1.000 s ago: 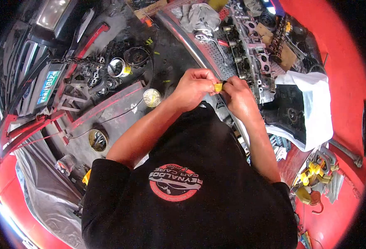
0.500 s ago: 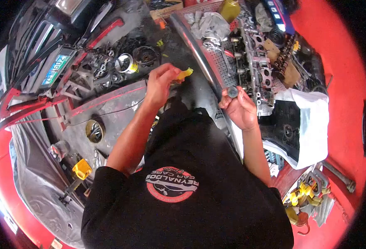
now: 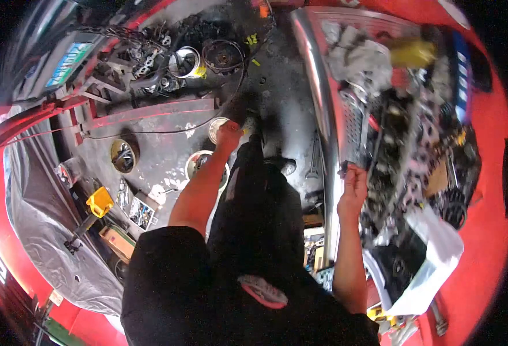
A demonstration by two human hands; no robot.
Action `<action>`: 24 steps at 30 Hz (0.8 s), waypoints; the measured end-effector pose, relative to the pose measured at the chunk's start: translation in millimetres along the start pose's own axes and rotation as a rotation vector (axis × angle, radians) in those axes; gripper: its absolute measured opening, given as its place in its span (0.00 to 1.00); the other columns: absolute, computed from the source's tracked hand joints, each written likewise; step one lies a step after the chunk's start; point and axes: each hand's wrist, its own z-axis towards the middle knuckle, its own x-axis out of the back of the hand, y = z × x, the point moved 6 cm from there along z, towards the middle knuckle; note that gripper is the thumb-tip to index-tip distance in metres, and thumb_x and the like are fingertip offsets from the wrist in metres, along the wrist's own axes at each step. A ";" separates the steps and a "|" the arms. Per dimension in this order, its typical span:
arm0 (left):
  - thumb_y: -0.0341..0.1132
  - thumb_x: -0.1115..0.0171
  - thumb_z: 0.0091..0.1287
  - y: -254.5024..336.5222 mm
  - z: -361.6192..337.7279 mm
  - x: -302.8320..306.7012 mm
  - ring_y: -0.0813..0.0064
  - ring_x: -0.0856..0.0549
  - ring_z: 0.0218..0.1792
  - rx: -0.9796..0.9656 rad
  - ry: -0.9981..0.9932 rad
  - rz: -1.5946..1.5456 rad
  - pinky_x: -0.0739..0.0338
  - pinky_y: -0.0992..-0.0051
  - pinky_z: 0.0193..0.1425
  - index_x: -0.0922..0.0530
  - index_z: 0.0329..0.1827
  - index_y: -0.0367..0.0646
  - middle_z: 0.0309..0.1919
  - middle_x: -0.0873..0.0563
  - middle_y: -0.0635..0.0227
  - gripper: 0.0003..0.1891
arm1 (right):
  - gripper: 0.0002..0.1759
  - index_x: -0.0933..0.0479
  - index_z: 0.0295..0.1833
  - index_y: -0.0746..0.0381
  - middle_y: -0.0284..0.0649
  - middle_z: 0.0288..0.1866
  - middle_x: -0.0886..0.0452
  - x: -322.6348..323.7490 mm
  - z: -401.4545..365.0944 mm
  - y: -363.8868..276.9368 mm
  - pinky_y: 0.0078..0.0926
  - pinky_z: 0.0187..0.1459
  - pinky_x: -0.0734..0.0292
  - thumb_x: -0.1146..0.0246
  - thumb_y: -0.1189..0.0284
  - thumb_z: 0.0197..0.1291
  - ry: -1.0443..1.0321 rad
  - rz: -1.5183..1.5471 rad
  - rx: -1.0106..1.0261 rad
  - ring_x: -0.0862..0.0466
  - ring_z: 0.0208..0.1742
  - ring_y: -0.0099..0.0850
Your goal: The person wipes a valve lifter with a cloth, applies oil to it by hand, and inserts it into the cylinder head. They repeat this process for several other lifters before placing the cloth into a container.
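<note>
My left hand (image 3: 229,135) is closed in front of my legs, above a pale round container on the floor. A scrap of yellow material peeks out at its fingertips, mostly hidden by the fist. Over the shiny rounded edge (image 3: 316,86) of the workbench, my right hand (image 3: 353,185) pinches a small dark metal part (image 3: 344,168); blur hides its exact shape. Close to the right of that hand lies an engine cylinder head (image 3: 401,155) among other metal parts, smeared by motion. A perforated metal sheet (image 3: 353,124) sits just beyond my right fingers.
A grey rag (image 3: 360,60) and a yellow bottle (image 3: 413,53) lie at the bench's far end. On the floor stand a white bucket (image 3: 185,62), a round tin (image 3: 123,155) with parts and a red metal beam (image 3: 150,115). A grey cover (image 3: 52,225) drapes the left side.
The view has shifted. My left hand has lowered and closed more over the yellow piece. My right hand has moved lower along the bench edge, still pinching the small metal part.
</note>
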 end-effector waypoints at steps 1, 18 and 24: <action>0.36 0.29 0.50 -26.5 29.6 -30.3 0.58 0.14 0.39 -0.021 0.018 0.023 0.20 0.65 0.45 0.17 0.35 0.45 0.34 0.13 0.60 0.11 | 0.10 0.27 0.51 0.65 0.39 0.49 0.23 -16.5 29.0 -3.6 0.23 0.56 0.31 0.49 0.71 0.73 -0.067 -0.195 0.076 0.25 0.51 0.26; 0.41 0.38 0.60 -263.1 294.7 -288.3 0.47 0.14 0.40 0.173 -0.081 0.434 0.19 0.55 0.43 0.30 0.55 0.39 0.36 0.15 0.44 0.23 | 0.17 0.29 0.58 0.66 0.43 0.55 0.24 -80.2 166.8 153.0 0.35 0.62 0.31 0.42 0.67 0.68 0.315 -0.758 0.354 0.26 0.58 0.35; 0.41 0.41 0.63 -287.7 305.9 -305.1 0.44 0.16 0.39 0.259 -0.059 0.510 0.20 0.51 0.43 0.22 0.47 0.42 0.37 0.17 0.47 0.15 | 0.17 0.29 0.57 0.65 0.44 0.55 0.23 -88.9 164.8 161.7 0.36 0.62 0.31 0.42 0.67 0.68 0.298 -0.768 0.343 0.25 0.58 0.36</action>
